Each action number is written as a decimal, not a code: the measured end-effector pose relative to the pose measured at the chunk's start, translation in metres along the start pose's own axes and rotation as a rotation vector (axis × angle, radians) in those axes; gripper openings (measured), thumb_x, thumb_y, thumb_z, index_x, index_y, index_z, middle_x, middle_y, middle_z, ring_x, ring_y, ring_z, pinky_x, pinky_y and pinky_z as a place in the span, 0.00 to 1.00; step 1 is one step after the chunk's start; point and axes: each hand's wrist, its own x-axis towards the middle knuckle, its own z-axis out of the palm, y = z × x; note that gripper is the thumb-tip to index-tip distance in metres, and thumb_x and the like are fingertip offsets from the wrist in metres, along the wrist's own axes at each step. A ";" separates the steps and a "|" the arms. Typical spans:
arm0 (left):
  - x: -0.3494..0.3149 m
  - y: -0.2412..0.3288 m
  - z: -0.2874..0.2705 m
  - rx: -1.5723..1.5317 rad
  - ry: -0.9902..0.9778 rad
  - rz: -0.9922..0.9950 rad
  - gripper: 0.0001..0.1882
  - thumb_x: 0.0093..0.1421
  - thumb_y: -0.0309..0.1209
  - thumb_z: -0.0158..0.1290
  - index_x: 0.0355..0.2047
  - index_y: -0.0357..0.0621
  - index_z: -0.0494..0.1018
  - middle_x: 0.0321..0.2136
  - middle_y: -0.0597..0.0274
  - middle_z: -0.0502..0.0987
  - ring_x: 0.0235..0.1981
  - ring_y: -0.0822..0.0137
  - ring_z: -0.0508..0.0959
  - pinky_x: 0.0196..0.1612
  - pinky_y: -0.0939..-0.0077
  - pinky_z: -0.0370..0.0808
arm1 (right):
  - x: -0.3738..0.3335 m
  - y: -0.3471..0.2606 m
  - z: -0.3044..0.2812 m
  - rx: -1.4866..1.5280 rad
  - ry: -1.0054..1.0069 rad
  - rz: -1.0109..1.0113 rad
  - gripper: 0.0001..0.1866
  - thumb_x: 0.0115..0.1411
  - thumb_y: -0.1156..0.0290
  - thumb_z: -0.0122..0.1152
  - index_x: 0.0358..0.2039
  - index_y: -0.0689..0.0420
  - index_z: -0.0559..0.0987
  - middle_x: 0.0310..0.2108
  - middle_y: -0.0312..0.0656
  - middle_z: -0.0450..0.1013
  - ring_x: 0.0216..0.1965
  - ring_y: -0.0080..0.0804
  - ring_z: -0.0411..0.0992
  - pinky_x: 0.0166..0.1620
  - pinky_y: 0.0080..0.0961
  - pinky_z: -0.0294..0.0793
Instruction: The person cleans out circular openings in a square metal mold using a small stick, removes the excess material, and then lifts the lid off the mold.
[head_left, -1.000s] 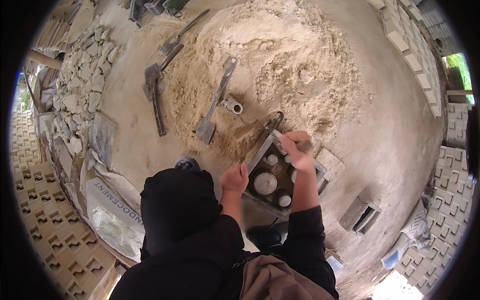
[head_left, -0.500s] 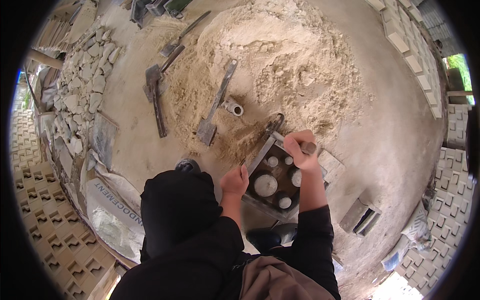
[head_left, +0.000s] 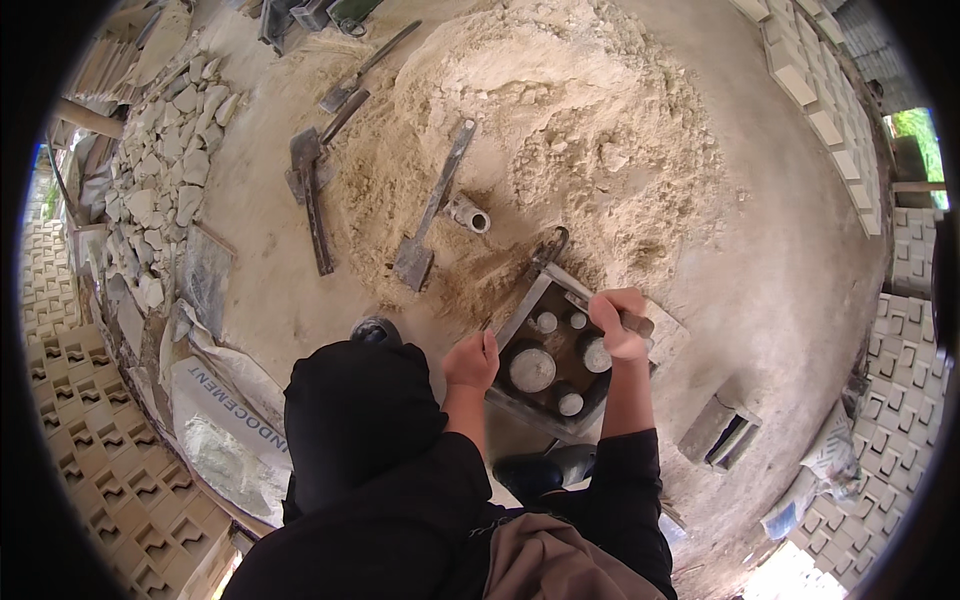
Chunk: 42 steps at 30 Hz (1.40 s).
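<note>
In front of me on the floor is a square metal mould (head_left: 517, 322), tilted in view, filled with dark material around several pale round cores (head_left: 532, 370). My right hand (head_left: 620, 325) is closed around a short, rounded brownish handle (head_left: 638, 323) over the mould's right side; the working end of this tool is mostly hidden. My left hand (head_left: 470, 361) makes a fist just beside the mould's left edge, thumb uppermost. A small dark tip shows above that fist, but what it grips is hidden. A dark latch-like bar (head_left: 549, 246) sticks out from the mould's far corner.
A large heap of pale sand (head_left: 560, 130) rises beyond the mould. Shovels (head_left: 415, 262) and a short pipe (head_left: 468, 214) lie at its left. Right of me stands a small hollow block (head_left: 718, 432). A cement sack (head_left: 225, 400) and broken stones (head_left: 160, 180) are leftward.
My right hand has moved right and slightly nearer with the handle, uncovering more of the mould's far right edge. My left hand stays in almost the same place.
</note>
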 end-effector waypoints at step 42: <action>0.001 0.010 -0.008 0.042 -0.113 -0.040 0.20 0.60 0.43 0.35 0.24 0.46 0.73 0.22 0.49 0.74 0.27 0.45 0.73 0.31 0.51 0.69 | -0.009 0.001 0.049 0.044 0.211 -0.052 0.12 0.46 0.80 0.48 0.10 0.63 0.59 0.08 0.38 0.51 0.11 0.27 0.48 0.16 0.25 0.46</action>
